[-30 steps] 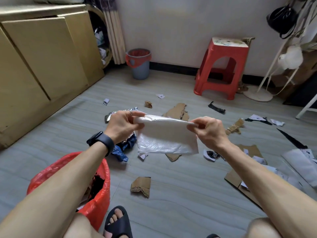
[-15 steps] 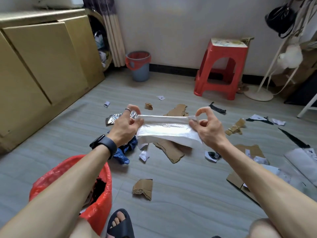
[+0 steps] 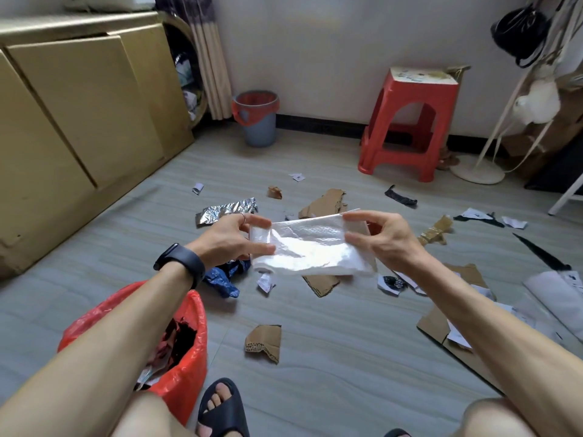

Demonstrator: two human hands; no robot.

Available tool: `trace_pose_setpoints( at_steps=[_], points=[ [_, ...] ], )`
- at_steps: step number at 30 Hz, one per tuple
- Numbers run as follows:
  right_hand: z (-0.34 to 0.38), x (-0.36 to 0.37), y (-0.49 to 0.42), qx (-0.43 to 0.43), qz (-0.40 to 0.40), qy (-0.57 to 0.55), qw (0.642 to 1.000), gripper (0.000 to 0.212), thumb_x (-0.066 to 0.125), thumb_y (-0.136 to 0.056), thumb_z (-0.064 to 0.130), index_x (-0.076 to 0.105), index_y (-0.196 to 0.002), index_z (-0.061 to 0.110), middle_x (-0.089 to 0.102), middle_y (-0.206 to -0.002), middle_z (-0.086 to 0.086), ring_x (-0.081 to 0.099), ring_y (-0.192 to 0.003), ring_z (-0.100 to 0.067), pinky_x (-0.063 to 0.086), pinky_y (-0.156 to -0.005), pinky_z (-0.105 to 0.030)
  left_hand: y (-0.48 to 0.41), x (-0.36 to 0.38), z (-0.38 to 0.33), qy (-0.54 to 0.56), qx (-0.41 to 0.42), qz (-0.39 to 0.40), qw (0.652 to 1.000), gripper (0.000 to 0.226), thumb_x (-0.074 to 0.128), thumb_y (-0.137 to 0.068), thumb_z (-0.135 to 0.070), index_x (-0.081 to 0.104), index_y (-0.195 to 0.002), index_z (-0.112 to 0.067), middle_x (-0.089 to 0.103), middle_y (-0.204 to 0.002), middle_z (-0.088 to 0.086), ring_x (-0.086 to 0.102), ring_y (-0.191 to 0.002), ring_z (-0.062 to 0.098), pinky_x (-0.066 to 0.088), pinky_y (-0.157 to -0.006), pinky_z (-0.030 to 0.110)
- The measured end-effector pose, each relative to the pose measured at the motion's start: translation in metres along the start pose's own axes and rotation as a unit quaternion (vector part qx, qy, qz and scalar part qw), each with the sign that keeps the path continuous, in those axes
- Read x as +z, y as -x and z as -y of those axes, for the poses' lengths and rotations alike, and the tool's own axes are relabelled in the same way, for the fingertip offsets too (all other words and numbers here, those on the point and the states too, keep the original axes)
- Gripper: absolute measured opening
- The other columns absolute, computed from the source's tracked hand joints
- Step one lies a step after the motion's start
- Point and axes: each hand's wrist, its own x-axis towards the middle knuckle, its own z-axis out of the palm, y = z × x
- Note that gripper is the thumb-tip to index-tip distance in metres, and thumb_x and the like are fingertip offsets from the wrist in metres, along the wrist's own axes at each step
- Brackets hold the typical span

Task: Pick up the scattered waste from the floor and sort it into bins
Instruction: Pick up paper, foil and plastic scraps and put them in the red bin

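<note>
**White plastic sheet (image 3: 310,247), held in the air over a littered floor (image 3: 347,373)**

- Location: stretched crosswise between both hands in mid-frame, clear of the floor. Crumpled and glossy, with the lower edge sagging.
- Left hand (image 3: 233,238): grasping the sheet's left end, thumb below and fingers above, with the end rolled or folded between them. Ring on one finger, black watch (image 3: 181,263) on the wrist.
- Right hand (image 3: 383,239): pinching the sheet's right end between thumb and curled fingers.
- Near bin (image 3: 186,357): red liner, at lower left under the left forearm. Dark and pale scraps inside.
- Far bin (image 3: 257,118): grey with a red liner, standing by the back wall near the curtain.
- Waste on the floor:
  - foil piece (image 3: 225,209) just beyond the left hand
  - blue plastic scrap (image 3: 224,280) below the left hand
  - torn cardboard piece (image 3: 265,342) in the foreground
  - more cardboard beyond and beneath the sheet
  - black strip (image 3: 400,198) in front of the stool
  - paper bits and flat cardboard along the right side
- Surroundings: red stool (image 3: 410,121) against the wall, tan cabinet (image 3: 79,99) at left, black sandal (image 3: 222,408) at the bottom edge.
</note>
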Motion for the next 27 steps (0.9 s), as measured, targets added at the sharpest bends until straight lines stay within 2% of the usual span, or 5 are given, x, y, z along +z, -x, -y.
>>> trace_pose_setpoints(
  at_steps=[7, 11, 15, 21, 27],
  points=[
    [0.002, 0.014, 0.006, -0.022, 0.027, 0.185, 0.982, 0.056, 0.084, -0.078, 0.013, 0.066, -0.130, 0.022, 0.064, -0.125, -0.003, 0.062, -0.112, -0.020, 0.052, -0.102, -0.037, 0.005, 0.001, 0.009, -0.045, -0.005, 0.044, 0.998, 0.049, 0.087, -0.072, -0.008, 0.067, -0.116, -0.019, 0.073, -0.089, 0.002, 0.070, -0.074, 0.010, 0.053, -0.066, 0.015],
    [0.003, 0.010, 0.004, -0.094, -0.050, 0.224, 0.969, 0.035, 0.084, -0.079, 0.015, 0.076, -0.113, 0.020, 0.071, -0.104, -0.002, 0.065, -0.086, -0.014, 0.057, -0.084, -0.027, 0.003, -0.005, 0.007, 0.003, 0.030, -0.001, 1.000, 0.038, 0.085, -0.074, -0.009, 0.073, -0.108, -0.022, 0.074, -0.074, -0.002, 0.066, -0.067, 0.006, 0.054, -0.067, 0.018],
    [0.002, 0.012, 0.000, -0.096, -0.044, 0.253, 0.962, 0.021, 0.080, -0.084, 0.021, 0.079, -0.105, 0.023, 0.060, -0.091, 0.006, 0.054, -0.074, -0.003, 0.037, -0.066, -0.006, 0.003, -0.003, 0.015, -0.225, 0.142, -0.102, 0.958, 0.013, 0.080, -0.082, -0.027, 0.074, -0.093, -0.027, 0.062, -0.075, -0.008, 0.058, -0.068, 0.011, 0.044, -0.063, 0.016],
    [0.005, 0.008, -0.003, 0.001, -0.006, 0.106, 0.994, 0.002, 0.077, -0.087, 0.031, 0.078, -0.085, 0.031, 0.074, -0.082, -0.005, 0.066, -0.068, -0.025, 0.055, -0.064, -0.044, -0.003, 0.003, 0.019, -0.241, 0.145, -0.126, 0.951, 0.012, 0.068, -0.092, -0.030, 0.065, -0.098, -0.020, 0.054, -0.099, -0.002, 0.054, -0.094, 0.020, 0.042, -0.079, 0.024],
    [-0.003, 0.007, -0.002, 0.023, -0.028, -0.001, 0.999, 0.012, 0.075, -0.089, 0.025, 0.070, -0.095, 0.033, 0.075, -0.088, -0.011, 0.069, -0.076, -0.041, 0.057, -0.063, -0.062, 0.005, 0.013, 0.006, -0.106, 0.113, -0.082, 0.984, 0.010, 0.052, -0.102, -0.029, 0.055, -0.106, -0.038, 0.056, -0.068, 0.005, 0.050, -0.052, 0.011, 0.044, -0.052, 0.031]
  ],
)
